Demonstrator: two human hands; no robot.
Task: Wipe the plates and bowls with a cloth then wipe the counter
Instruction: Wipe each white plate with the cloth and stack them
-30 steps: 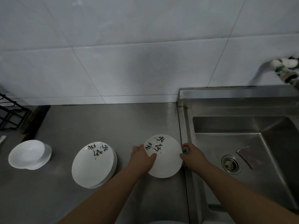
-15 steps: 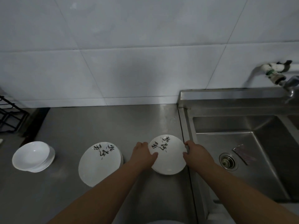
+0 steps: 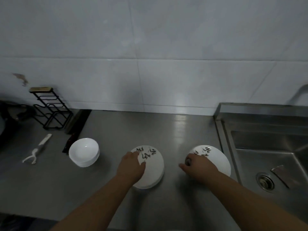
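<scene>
A stack of white plates with black brush writing sits on the steel counter. My left hand rests on the stack's left part, fingers lying on the top plate. To the right, apart from the stack, lies a single white plate. My right hand lies over its left half and pinches a small dark wad, apparently the cloth. A stack of white bowls stands further left.
A steel sink with a drain and a grey scrap borders the counter on the right. At the far left are a white peeler, a dark knife and a black wire rack. The tiled wall runs behind.
My left hand left the single plate and moved onto the plate stack. My right hand shifted from the plate's right edge onto its left half. My view swung left.
</scene>
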